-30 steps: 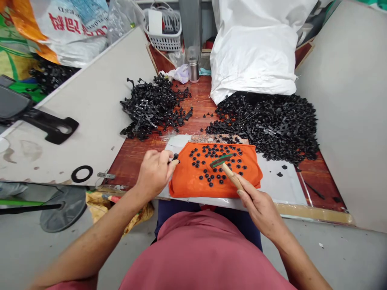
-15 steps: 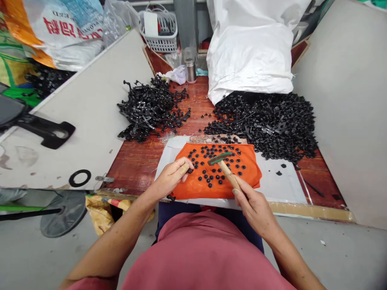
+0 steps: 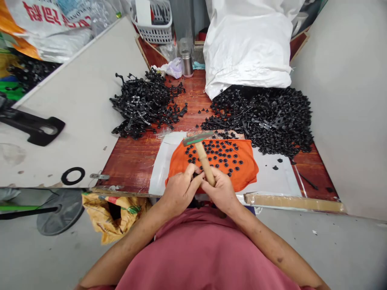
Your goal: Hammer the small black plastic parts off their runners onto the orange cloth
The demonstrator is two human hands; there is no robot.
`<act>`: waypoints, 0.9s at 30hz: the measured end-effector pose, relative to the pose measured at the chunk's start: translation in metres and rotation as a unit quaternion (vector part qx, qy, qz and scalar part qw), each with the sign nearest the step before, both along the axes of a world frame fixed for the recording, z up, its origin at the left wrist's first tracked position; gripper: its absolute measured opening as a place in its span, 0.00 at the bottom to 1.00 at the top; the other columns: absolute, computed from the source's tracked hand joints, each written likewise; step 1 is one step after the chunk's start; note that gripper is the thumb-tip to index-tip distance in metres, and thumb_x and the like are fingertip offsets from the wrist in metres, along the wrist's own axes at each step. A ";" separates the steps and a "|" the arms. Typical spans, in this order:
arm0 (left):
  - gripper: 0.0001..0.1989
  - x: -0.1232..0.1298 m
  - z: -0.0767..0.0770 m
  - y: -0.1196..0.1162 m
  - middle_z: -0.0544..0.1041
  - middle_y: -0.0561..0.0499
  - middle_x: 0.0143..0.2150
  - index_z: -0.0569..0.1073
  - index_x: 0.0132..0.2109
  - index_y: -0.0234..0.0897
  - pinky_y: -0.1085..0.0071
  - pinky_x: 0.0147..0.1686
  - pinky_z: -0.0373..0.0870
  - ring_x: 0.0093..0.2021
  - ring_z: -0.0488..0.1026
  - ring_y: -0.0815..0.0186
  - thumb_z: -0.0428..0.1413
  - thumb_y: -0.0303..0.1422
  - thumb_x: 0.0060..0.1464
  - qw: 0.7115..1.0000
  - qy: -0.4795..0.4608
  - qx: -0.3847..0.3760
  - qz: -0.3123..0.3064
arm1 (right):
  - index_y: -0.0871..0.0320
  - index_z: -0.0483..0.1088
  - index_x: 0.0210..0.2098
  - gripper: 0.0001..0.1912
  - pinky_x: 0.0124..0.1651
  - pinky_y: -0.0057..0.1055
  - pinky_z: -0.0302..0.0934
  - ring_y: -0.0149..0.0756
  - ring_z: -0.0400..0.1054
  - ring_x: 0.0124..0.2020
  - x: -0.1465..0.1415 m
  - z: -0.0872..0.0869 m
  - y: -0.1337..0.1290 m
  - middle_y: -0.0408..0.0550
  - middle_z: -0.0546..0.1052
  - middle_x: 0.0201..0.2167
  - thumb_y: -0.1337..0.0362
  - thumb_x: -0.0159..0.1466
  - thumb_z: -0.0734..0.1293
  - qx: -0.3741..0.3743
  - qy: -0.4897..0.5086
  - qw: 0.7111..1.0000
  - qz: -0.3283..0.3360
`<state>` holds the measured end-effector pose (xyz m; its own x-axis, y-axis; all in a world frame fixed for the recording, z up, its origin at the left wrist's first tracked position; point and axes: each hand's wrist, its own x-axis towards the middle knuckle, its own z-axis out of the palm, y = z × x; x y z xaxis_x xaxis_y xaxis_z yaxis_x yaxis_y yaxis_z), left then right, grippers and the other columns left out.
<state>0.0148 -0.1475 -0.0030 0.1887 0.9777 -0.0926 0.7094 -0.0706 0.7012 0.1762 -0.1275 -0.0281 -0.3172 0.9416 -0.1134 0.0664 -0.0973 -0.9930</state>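
My right hand (image 3: 220, 189) is wrapped round the wooden handle of a hammer (image 3: 204, 159), whose narrow green-and-brown head points up and away from me. Right beside it, my left hand (image 3: 181, 187) is closed in a pinch, its fingertips meeting those of my right hand. A small black plastic piece (image 3: 196, 174) shows between the left fingers, mostly hidden. Both hands are over the near part of an orange cloth (image 3: 178, 167), on which several round black plastic buttons (image 3: 236, 156) lie spread out.
A heap of black plastic parts (image 3: 142, 102) lies at the left back, a bigger heap (image 3: 272, 121) at the right. Behind stand a white sack (image 3: 248, 48), a steel flask (image 3: 187, 64) and a grey basket (image 3: 155, 34). Pale boards (image 3: 341, 100) flank the table. A yellow bag (image 3: 121, 213) hangs below.
My right hand has brought the hammer left and toward me, beside my left hand. The left hand has moved slightly right and nearer my body. The view has shifted a little.
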 end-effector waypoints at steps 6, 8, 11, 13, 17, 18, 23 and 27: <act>0.10 -0.013 0.001 -0.019 0.75 0.54 0.35 0.68 0.48 0.42 0.70 0.36 0.65 0.34 0.71 0.65 0.44 0.35 0.70 0.994 -0.056 -0.060 -0.067 | 0.55 0.73 0.38 0.07 0.29 0.27 0.64 0.31 0.67 0.24 0.017 0.001 -0.009 0.38 0.73 0.25 0.59 0.63 0.69 -0.039 -0.016 0.999 0.016; 0.12 -0.020 -0.006 -0.024 0.73 0.55 0.33 0.69 0.47 0.42 0.71 0.34 0.64 0.32 0.69 0.66 0.43 0.38 0.71 0.994 -0.073 -0.071 -0.024 | 0.55 0.75 0.41 0.07 0.38 0.29 0.67 0.33 0.72 0.33 0.029 0.001 -0.011 0.42 0.79 0.33 0.60 0.65 0.69 0.008 -0.056 0.998 0.030; 0.13 -0.031 -0.015 -0.024 0.71 0.56 0.31 0.69 0.45 0.41 0.72 0.34 0.63 0.32 0.68 0.67 0.44 0.42 0.71 0.993 -0.081 -0.051 0.068 | 0.54 0.75 0.47 0.10 0.42 0.29 0.65 0.34 0.73 0.37 0.054 0.002 -0.016 0.44 0.80 0.39 0.59 0.69 0.67 0.064 -0.139 0.988 0.015; 0.13 -0.034 -0.020 -0.021 0.70 0.56 0.32 0.68 0.43 0.41 0.72 0.35 0.62 0.32 0.67 0.67 0.45 0.42 0.70 0.991 -0.081 -0.034 0.098 | 0.55 0.74 0.48 0.11 0.39 0.28 0.64 0.34 0.72 0.33 0.073 0.000 -0.022 0.42 0.79 0.33 0.58 0.69 0.66 0.072 -0.187 0.980 -0.005; 0.13 -0.025 -0.026 -0.011 0.73 0.54 0.33 0.69 0.43 0.41 0.68 0.40 0.63 0.34 0.69 0.64 0.42 0.39 0.70 0.995 -0.033 0.002 0.097 | 0.54 0.73 0.52 0.14 0.35 0.28 0.63 0.34 0.70 0.29 0.101 -0.011 -0.038 0.39 0.76 0.28 0.57 0.70 0.65 0.067 -0.249 0.966 -0.013; 0.13 -0.022 -0.028 -0.008 0.74 0.53 0.34 0.69 0.44 0.41 0.67 0.41 0.63 0.35 0.69 0.63 0.42 0.38 0.70 0.995 -0.008 0.012 0.096 | 0.54 0.73 0.53 0.15 0.35 0.28 0.62 0.34 0.70 0.29 0.105 -0.014 -0.043 0.39 0.76 0.27 0.56 0.71 0.64 0.065 -0.257 0.964 -0.009; 0.13 -0.013 -0.038 0.002 0.78 0.52 0.36 0.70 0.44 0.41 0.63 0.47 0.64 0.35 0.73 0.62 0.41 0.34 0.70 0.992 0.073 0.049 0.087 | 0.53 0.73 0.52 0.14 0.35 0.28 0.61 0.34 0.70 0.29 0.117 -0.024 -0.062 0.40 0.75 0.29 0.55 0.72 0.62 0.057 -0.290 0.955 0.019; 0.12 -0.012 -0.043 0.004 0.80 0.52 0.37 0.70 0.44 0.42 0.64 0.48 0.65 0.38 0.76 0.61 0.42 0.33 0.70 0.993 0.083 0.043 0.074 | 0.53 0.72 0.55 0.17 0.36 0.29 0.62 0.35 0.71 0.30 0.120 -0.027 -0.066 0.41 0.77 0.30 0.54 0.74 0.61 0.044 -0.308 0.949 0.038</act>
<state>0.0028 -0.1431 -0.0464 0.0307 0.9992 -0.0254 0.8218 -0.0107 0.5697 0.2960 -0.1937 -0.0551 -0.2836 0.9329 -0.2217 0.6415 0.0127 -0.7670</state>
